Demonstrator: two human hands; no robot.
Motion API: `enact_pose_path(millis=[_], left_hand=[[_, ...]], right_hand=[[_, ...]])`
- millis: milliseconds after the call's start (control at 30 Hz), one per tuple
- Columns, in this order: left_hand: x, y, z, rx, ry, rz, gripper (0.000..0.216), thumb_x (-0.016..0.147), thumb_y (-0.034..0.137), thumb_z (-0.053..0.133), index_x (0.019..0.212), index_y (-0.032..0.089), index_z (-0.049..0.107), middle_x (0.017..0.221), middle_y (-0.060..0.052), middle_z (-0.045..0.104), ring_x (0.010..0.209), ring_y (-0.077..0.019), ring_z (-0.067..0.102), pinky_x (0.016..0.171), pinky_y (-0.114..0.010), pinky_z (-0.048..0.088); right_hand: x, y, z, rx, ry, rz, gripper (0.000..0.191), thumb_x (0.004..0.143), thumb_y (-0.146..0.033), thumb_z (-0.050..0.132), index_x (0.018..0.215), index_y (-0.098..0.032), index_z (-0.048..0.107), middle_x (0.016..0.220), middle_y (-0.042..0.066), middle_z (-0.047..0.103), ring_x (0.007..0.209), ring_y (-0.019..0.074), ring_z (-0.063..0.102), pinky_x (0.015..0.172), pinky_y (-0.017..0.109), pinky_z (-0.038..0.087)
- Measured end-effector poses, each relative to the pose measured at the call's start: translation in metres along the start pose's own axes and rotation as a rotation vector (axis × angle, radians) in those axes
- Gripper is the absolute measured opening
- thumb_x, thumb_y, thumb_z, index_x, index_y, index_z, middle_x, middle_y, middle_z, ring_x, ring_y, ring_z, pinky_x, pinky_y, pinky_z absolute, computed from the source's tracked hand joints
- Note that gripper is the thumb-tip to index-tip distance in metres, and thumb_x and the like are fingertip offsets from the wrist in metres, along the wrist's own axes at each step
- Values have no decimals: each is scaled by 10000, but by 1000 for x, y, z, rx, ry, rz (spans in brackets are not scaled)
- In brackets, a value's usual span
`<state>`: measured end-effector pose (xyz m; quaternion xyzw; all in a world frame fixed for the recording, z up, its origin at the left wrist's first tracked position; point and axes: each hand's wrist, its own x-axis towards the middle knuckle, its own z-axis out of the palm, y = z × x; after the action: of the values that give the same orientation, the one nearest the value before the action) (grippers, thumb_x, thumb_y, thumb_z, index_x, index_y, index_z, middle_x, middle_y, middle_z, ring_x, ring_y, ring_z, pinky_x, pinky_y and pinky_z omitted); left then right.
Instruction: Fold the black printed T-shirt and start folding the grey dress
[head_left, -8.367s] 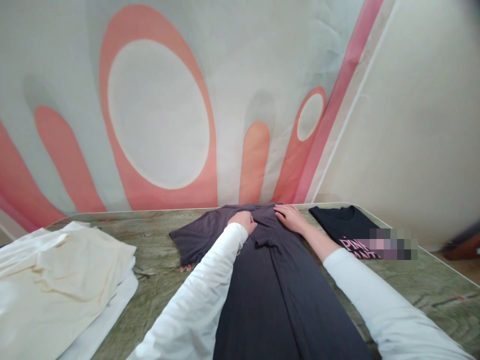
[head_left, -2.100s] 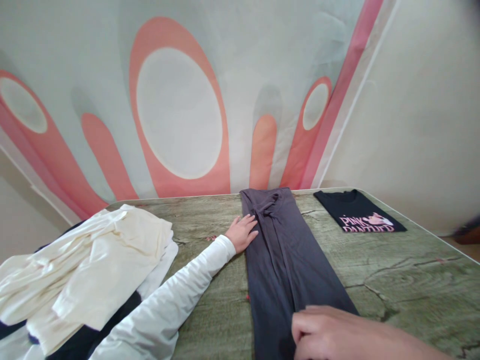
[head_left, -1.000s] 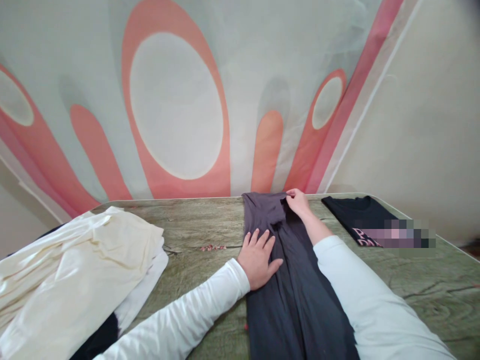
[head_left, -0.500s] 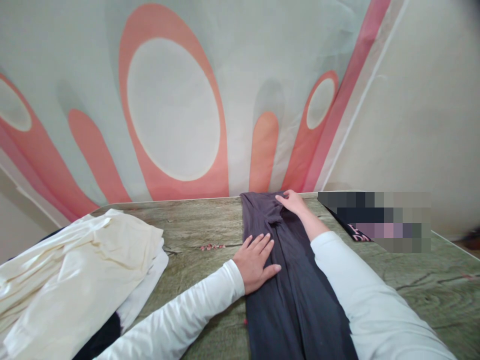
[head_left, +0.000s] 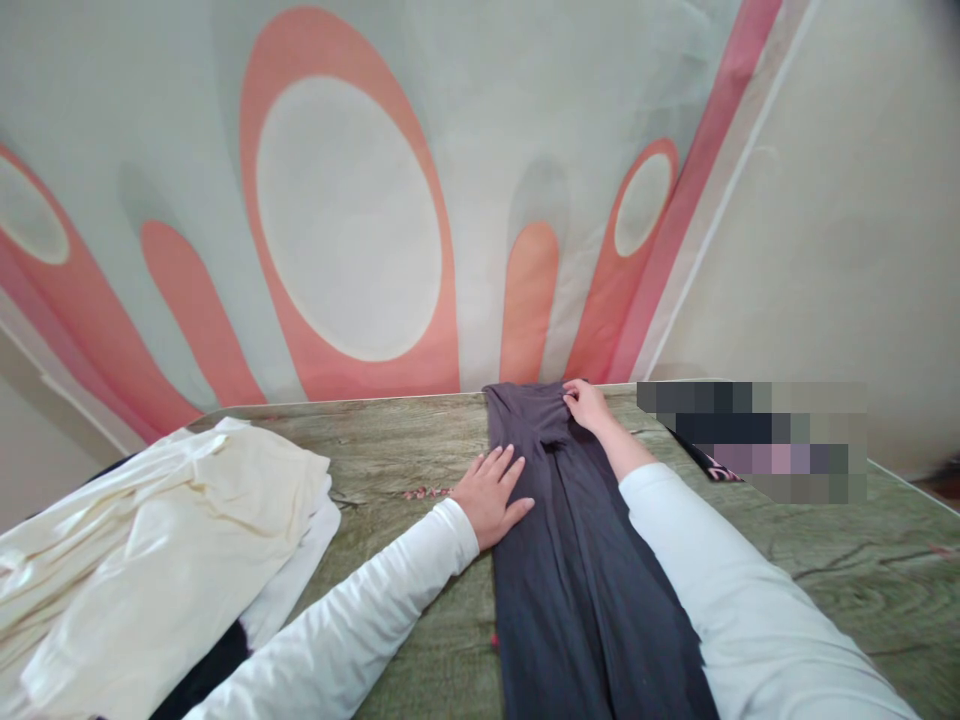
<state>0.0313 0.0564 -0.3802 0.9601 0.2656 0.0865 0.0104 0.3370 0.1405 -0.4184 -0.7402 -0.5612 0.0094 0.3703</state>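
Observation:
A pair of dark grey trousers (head_left: 577, 580) lies lengthwise on the wood-patterned table, its top end at the far edge and its lower part running out of view toward me. My left hand (head_left: 491, 495) rests flat on the left edge of the trousers, fingers spread. Near the far edge, my right hand (head_left: 587, 405) pinches the upper right corner of the cloth between thumb and fingers. Some creases bunch up just left of that hand.
Cream and white clothes (head_left: 187, 540) lie in a pile at the left, with black cloth under them. At the far right is a dark item with pink lettering (head_left: 720, 470), mostly blurred out. A wall with a pink and white print (head_left: 345, 220) rises behind the table (head_left: 397, 430).
My left hand has slid up and to the left, toward the edge of the trousers. My right hand stays at the upper corner, its fingers a little more curled.

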Motion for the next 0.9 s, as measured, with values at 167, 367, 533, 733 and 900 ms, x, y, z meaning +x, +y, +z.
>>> enact_pose_path(millis=[167,367,533,733,900], left_hand=[[-1,0,1,7,28,20,617,880,565,263,1370,194,307,1445,-109,253,1324,-272,211,1044,-465,226],[2,-4,4,1,46,39,609,882,560,273,1366,191,316,1436,-118,272,1318,-266,227,1037,-472,229],[0,-2,4,-21,36,27,546,901,506,290,1341,190,360,1419,-119,309,1304,-250,268,1035,-469,236],[-31,22,-7,-22,-2,16,532,906,470,311,1344,172,350,1422,-129,300,1301,-243,279,1040,-455,242],[-72,59,-19,-43,-46,61,583,897,506,299,1376,175,282,1447,-127,240,1327,-249,210,1056,-459,217]], right_hand=[[-1,-8,-11,-13,-32,6,244,785,-212,559,1008,-118,586,901,106,653,808,173,611,774,303,462],[-42,-22,-66,-20,-102,-31,317,823,-256,513,1119,-150,556,1042,112,633,908,177,603,840,312,451],[-147,-40,-108,-126,-250,-286,455,867,-360,430,1273,-155,457,1352,118,422,1253,218,362,1050,388,273],[-224,-39,-137,-268,-407,-328,557,892,-486,315,1383,-224,292,1444,73,274,1326,228,222,1071,469,201],[-235,-30,-147,-329,-330,-275,518,896,-451,311,1328,-177,396,1396,112,362,1299,252,283,1042,500,242]])
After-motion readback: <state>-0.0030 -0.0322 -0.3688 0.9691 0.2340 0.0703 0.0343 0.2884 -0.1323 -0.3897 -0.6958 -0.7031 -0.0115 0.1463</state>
